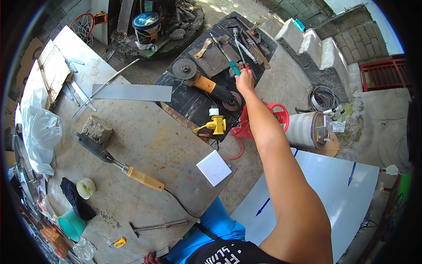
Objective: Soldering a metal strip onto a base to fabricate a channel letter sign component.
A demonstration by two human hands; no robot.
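Observation:
My right hand (pixel 245 81) reaches out over the black work surface (pixel 176 94), its fingers closed at the red handle of a long thin tool (pixel 241 50). Against the hand's left side lies the end of a green-handled screwdriver (pixel 233 66). An angle grinder (pixel 204 83) with a yellow-orange body lies to the left of the hand. My left hand does not show plainly; a dark red, ribbed shape (pixel 151 258) at the lower edge may be a glove, next to a grey metal piece (pixel 162 252).
On the grey table (pixel 145 127) a wooden-handled soldering iron (pixel 143 177) leans on a stone (pixel 97 129). A metal strip (pixel 132 92), white tile (pixel 213 168), tape roll (pixel 85 188) and green cup (pixel 71 224) lie there too. A yellow fitting (pixel 217 125) and red chair (pixel 250 125) stand nearby.

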